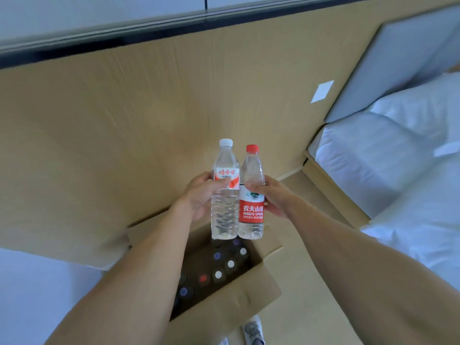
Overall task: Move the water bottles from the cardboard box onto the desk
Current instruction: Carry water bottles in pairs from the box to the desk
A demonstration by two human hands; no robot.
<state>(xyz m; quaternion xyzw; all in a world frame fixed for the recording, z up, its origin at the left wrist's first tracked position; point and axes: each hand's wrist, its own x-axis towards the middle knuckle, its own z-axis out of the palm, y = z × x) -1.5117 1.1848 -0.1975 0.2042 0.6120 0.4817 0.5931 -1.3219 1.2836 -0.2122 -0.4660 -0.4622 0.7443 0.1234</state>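
Left hand (199, 195) grips the white-capped clear plastic bottle (224, 195), right hand (271, 197) the red-capped, red-labelled one (252, 202), both upright above the open cardboard box (239, 305); full, likely heavy, thin-walled, best held mid-body.

A broad tan wood-grain wall panel (149, 115) fills the middle of the view, topped by a dark horizontal strip (99, 43) with pale grey wall surface (99, 13) above it. A small white rectangular plate (322, 91) sits on the panel towards the right. Further right stands a grey padded headboard (408, 61), with a bed in white linen (398, 165) below it, on a light wooden bed frame (331, 185). The floor is beige (311, 307). At the bottom edge a grey and white shoe (254, 331) shows.
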